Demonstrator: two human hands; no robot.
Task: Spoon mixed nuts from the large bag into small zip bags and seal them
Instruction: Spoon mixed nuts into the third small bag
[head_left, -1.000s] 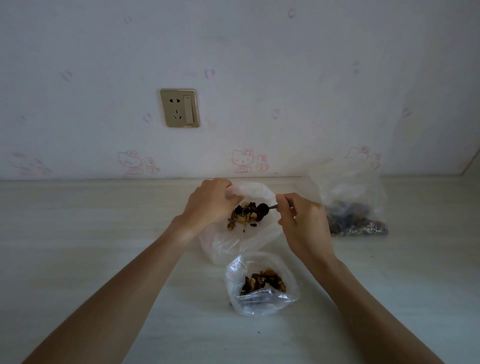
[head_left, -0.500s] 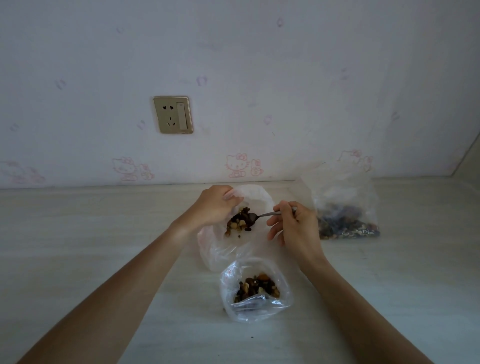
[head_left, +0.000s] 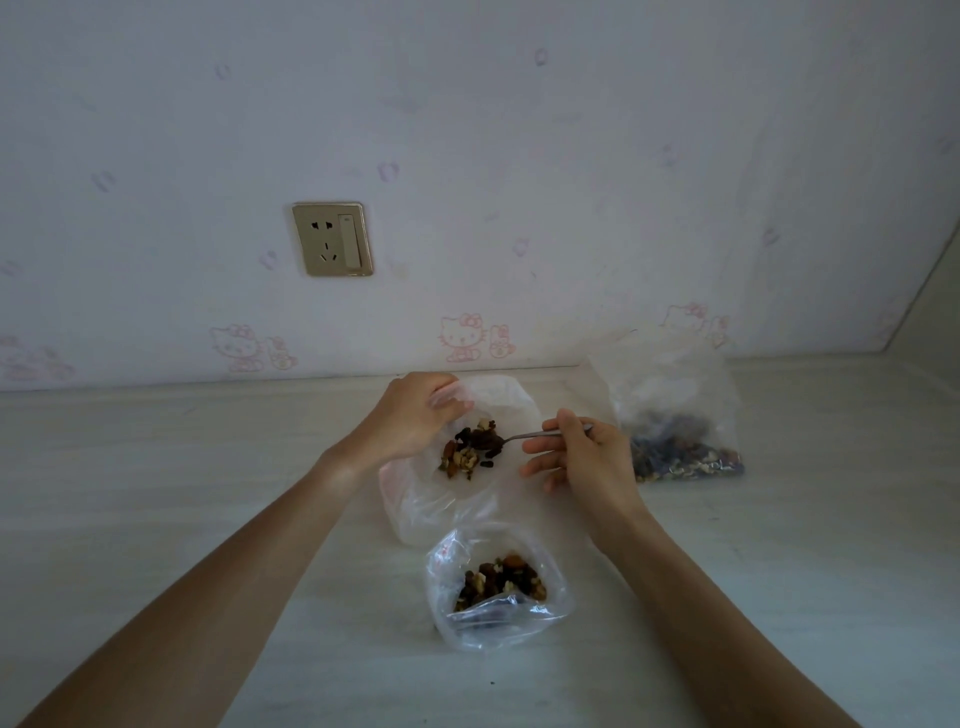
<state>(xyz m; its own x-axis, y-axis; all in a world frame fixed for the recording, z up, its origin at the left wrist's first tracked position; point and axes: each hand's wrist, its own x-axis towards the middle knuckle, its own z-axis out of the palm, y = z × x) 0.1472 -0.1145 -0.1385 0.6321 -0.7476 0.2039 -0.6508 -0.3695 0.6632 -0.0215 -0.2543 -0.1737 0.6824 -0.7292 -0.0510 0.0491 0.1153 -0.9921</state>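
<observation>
**Scooping in progress: keep the bag mouth held wide**

Nearest the front edge of the worktop (head_left: 156, 467) lies a small zip bag (head_left: 496, 587), part filled and unsealed. Behind it the left hand (head_left: 415, 415) pinches the rim of the large bag (head_left: 447, 499), holding it open. The right hand (head_left: 587, 457) pinches the spoon (head_left: 519, 437), its bowl among the mixed nuts (head_left: 467, 452). Advice: load the bowl level and lift slowly. A further bag of nuts (head_left: 680, 447) stands toward the rear right.

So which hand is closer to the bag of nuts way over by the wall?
Right. The right hand, holding the spoon, sits just beside that bag by the wall. The left hand grips the middle bag, farther away.
</observation>
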